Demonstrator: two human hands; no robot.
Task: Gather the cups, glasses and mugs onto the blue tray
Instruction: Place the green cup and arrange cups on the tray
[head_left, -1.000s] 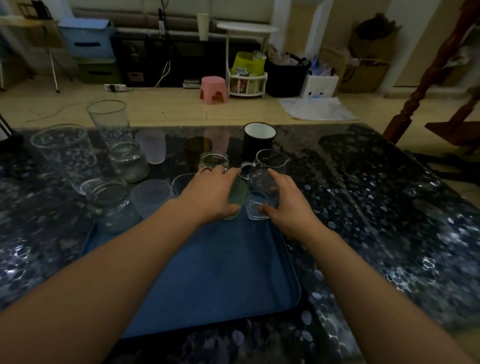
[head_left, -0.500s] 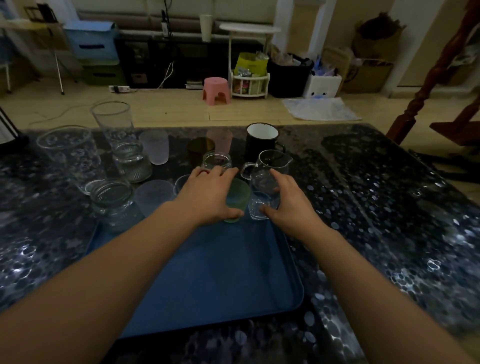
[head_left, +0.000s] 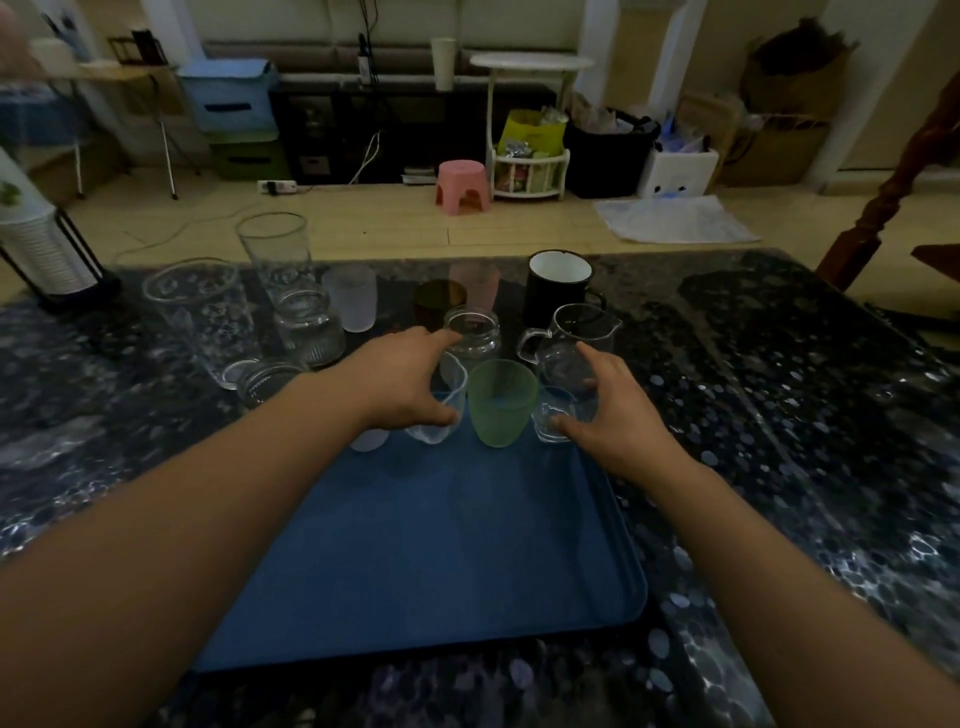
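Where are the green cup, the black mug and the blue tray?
green cup (head_left: 501, 410), head view, front wall
black mug (head_left: 553, 301), head view, outer side
blue tray (head_left: 441, 561), head view, bare floor

Both bare forearms reach in from the bottom corners toward the frame's centre. The left hand (head_left: 402, 384) lies palm down, thumb and forefinger spread. The right hand (head_left: 610, 410) mirrors it, fingers loosely curved.

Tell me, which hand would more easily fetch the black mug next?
Probably the right hand: the black mug stands beyond the tray on its side, just behind the pitcher it touches.
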